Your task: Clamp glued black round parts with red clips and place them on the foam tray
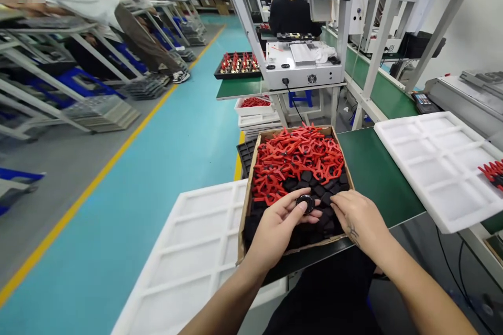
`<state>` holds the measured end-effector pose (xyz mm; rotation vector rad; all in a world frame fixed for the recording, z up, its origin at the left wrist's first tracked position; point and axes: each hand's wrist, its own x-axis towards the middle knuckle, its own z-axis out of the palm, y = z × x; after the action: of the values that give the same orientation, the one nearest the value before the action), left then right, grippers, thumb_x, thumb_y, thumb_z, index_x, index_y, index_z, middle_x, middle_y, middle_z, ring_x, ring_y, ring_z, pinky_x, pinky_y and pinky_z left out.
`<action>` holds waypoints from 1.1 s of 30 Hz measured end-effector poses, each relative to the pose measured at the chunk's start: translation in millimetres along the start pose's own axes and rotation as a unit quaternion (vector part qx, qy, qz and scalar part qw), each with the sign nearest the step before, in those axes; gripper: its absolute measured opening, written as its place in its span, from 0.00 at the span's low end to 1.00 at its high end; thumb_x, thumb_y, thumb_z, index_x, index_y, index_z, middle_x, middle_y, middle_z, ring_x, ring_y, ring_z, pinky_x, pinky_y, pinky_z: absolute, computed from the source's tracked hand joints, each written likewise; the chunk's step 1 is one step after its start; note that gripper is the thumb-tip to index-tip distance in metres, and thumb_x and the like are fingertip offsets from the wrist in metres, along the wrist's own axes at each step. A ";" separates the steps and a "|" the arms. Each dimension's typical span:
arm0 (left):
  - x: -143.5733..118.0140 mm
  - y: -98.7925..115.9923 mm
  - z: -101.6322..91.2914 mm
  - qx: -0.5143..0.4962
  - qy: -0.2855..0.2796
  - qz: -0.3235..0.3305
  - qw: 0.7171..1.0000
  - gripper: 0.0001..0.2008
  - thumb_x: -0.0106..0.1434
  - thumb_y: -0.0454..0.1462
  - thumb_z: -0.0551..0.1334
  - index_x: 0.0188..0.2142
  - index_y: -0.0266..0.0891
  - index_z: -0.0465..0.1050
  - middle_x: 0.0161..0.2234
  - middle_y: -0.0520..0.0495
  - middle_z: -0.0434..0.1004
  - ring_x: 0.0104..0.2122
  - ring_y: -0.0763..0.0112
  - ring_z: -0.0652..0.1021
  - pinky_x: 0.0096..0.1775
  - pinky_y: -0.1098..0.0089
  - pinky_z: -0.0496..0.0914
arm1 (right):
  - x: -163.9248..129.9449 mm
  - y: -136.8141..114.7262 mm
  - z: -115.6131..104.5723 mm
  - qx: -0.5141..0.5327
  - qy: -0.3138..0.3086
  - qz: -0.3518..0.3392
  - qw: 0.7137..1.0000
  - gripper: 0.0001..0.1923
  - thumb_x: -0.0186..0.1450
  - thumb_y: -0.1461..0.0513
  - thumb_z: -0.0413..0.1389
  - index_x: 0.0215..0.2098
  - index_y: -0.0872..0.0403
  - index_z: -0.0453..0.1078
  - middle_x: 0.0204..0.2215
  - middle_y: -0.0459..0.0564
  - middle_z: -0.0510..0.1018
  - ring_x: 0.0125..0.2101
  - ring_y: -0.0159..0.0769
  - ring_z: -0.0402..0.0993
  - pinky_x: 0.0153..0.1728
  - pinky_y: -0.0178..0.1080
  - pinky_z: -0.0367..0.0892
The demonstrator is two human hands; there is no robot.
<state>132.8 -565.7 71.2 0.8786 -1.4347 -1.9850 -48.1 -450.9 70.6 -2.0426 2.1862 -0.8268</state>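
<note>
My left hand is over the front part of an open cardboard box. Its thumb and fingers close on a small round black glossy disc. To its right, my right hand has its fingers drawn together above the box's right side; whatever may be between them is hidden. Many red angular plastic pieces are heaped in the back of the box. Black block-like pieces fill the front and right, under both hands.
A white compartment tray lies left of the box, and another white tray rests on the green bench at right. Ahead stand a white machine and a black tray of red parts. People work at left.
</note>
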 end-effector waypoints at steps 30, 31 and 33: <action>-1.7 22.6 -52.4 0.052 0.172 0.151 0.972 0.27 0.63 0.52 0.75 0.56 0.41 0.81 0.42 0.44 0.90 0.40 0.57 0.90 0.53 0.59 0.84 | -30.3 27.4 5.9 0.262 0.132 0.214 0.932 0.19 0.78 0.47 0.51 0.43 0.49 0.75 0.66 0.59 0.75 0.66 0.54 0.70 0.68 0.59 0.61; 5.7 22.6 -63.6 0.044 0.215 0.180 0.959 0.26 0.63 0.51 0.76 0.55 0.42 0.81 0.41 0.46 0.90 0.39 0.59 0.90 0.55 0.60 0.82 | -33.5 30.3 10.7 0.312 0.129 0.245 0.909 0.20 0.77 0.44 0.52 0.44 0.49 0.76 0.68 0.58 0.73 0.68 0.54 0.69 0.70 0.59 0.59; 22.4 18.0 -80.7 -0.001 0.246 0.206 0.947 0.23 0.60 0.49 0.78 0.51 0.41 0.83 0.38 0.48 0.90 0.38 0.61 0.89 0.57 0.61 0.81 | -37.2 33.5 22.5 0.432 0.127 0.285 0.846 0.24 0.74 0.40 0.55 0.51 0.48 0.77 0.71 0.56 0.71 0.69 0.54 0.68 0.71 0.59 0.59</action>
<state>180.7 -636.6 66.0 0.9034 -1.2004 -1.3382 -65.4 -424.2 25.8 -0.8402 1.7924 -1.6239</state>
